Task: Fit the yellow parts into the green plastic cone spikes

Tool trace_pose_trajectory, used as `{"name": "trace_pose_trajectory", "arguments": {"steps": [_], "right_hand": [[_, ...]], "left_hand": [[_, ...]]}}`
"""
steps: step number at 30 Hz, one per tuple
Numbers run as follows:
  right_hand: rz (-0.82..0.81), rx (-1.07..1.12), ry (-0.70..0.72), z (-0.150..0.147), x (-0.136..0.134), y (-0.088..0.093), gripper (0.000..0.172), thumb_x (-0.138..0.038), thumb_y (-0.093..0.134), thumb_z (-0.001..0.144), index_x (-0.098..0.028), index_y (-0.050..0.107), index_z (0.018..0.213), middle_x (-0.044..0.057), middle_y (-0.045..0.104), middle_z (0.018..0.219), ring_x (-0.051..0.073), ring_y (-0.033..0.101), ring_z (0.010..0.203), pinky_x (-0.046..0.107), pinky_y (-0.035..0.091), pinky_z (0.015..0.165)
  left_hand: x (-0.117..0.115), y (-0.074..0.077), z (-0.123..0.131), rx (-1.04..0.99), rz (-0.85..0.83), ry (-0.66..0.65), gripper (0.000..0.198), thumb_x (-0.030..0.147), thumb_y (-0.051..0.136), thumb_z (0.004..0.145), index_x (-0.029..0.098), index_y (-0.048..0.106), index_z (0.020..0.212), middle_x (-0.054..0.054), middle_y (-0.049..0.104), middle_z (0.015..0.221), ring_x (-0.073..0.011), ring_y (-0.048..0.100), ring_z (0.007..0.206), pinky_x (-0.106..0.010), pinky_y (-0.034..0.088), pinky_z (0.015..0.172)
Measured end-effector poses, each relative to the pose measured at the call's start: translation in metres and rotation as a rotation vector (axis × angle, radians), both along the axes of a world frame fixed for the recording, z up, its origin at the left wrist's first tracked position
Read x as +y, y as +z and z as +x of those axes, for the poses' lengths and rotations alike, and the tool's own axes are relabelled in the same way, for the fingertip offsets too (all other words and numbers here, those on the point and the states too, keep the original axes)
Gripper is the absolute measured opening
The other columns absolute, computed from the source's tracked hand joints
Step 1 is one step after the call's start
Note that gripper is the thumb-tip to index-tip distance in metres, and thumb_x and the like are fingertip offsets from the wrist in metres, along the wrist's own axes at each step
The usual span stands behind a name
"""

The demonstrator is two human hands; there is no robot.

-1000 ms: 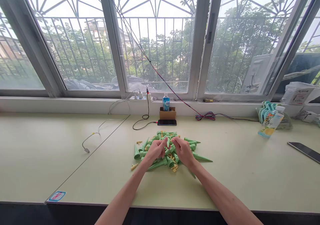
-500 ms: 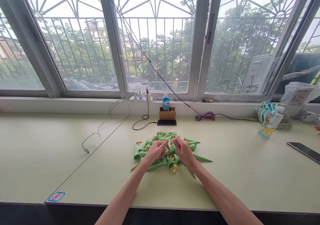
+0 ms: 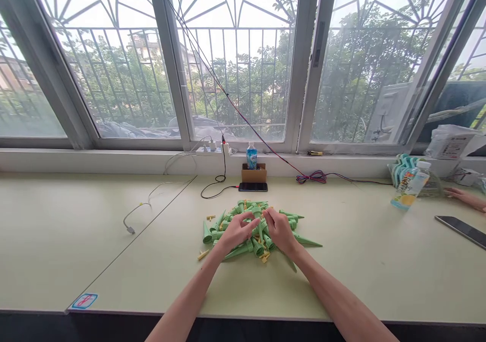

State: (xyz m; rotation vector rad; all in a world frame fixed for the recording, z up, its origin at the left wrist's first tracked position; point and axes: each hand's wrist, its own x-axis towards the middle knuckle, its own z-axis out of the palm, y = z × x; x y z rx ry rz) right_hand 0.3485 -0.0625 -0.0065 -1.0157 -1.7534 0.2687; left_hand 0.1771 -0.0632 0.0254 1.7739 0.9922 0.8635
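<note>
A heap of green plastic watering spikes (image 3: 258,248), mixed with small yellow T-shaped pieces (image 3: 265,257), lies on the table in front of me. My left hand (image 3: 239,230) is over the heap's left part, its thumb and fingers parted. Between my hands, one green spike (image 3: 260,230) points down toward me, close to the left fingertips; nothing shows it gripped. My right hand (image 3: 280,230) is over the right part with fingers curled together; what they hold, if anything, is hidden. More spikes (image 3: 307,239) stick out past the right hand.
Behind the heap are a phone (image 3: 253,187) on a cable and a small cardboard box (image 3: 253,174) with a blue-labelled bottle (image 3: 251,155). To the right stand a drink bottle (image 3: 410,187) and another phone (image 3: 461,230). Another person's hand (image 3: 465,196) rests at the right edge. A cable (image 3: 131,220) lies left.
My left hand has opened from its pinch, and the green spike between my hands shows more fully. The right hand has hardly moved. Another person's hand has come farther in at right.
</note>
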Motion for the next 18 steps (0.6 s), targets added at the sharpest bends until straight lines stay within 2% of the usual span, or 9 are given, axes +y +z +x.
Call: {"name": "trace_pose_trajectory", "arguments": {"steps": [7, 13, 18], "right_hand": [[0.006, -0.044, 0.014, -0.0020, 0.0008, -0.0031, 0.035, -0.033, 0.032, 0.100, -0.020, 0.043, 0.069, -0.004, 0.038, 0.056, 0.011, 0.029, 0.050, 0.024, 0.025, 0.050], [0.004, -0.042, 0.009, -0.0037, -0.0002, -0.0042, 0.035, -0.033, 0.032, 0.100, -0.020, 0.041, 0.068, -0.005, 0.036, 0.055, 0.011, 0.029, 0.050, 0.024, 0.023, 0.050], [0.014, -0.003, -0.001, -0.0037, -0.0021, -0.0016, 0.035, -0.034, 0.033, 0.099, -0.020, 0.042, 0.069, -0.005, 0.036, 0.056, 0.011, 0.029, 0.051, 0.023, 0.025, 0.051]], "left_hand": [[-0.0007, -0.0008, -0.0004, -0.065, 0.050, -0.010, 0.049, 0.049, 0.063, 0.080, 0.020, 0.054, 0.119, -0.001, 0.056, 0.079, -0.0052, 0.041, 0.045, -0.019, 0.029, 0.039], [0.0010, -0.0033, -0.0001, -0.069, 0.039, 0.020, 0.049, 0.050, 0.063, 0.081, 0.020, 0.052, 0.118, -0.002, 0.058, 0.081, -0.0057, 0.045, 0.046, -0.019, 0.034, 0.041], [0.0013, -0.0046, 0.0015, -0.073, -0.039, 0.020, 0.045, 0.055, 0.062, 0.079, 0.017, 0.055, 0.103, 0.003, 0.051, 0.064, -0.0072, 0.042, 0.041, -0.019, 0.026, 0.036]]}}
